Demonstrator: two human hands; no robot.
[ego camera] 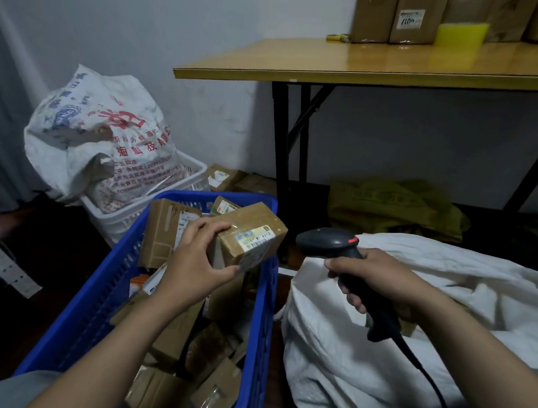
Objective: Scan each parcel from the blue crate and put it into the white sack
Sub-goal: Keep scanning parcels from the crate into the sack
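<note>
- My left grip (200, 259) is clamped on a brown parcel (252, 231). The fingers curl over its top and the thumb presses its near lower edge.
- The parcel is held tilted above the far end of the blue crate (87, 304). Its white label faces right.
- My right grip (375, 276) is wrapped tight round the handle of the dark scanner (329, 242).
- The scanner's head points left at the parcel's label, and I can see a red spot on top of it. Scanner and parcel are near each other but apart.
- The scanner's cable (425, 373) runs down from the handle across the white sack (341, 391).
- The white sack lies rumpled just to the right of the crate, under my right arm.
- The crate is full of more cardboard parcels (169, 230), jumbled at all angles.
- Behind the crate a white basket (195, 165) holds a printed sack (104, 128) with red and blue writing.
- The wooden counter (340, 62) at the upper right carries cardboard boxes (410, 17) against the wall. A yellow object (461, 35) sits in front of them.
- Under the counter a green bag (392, 206) lies on the floor.
</note>
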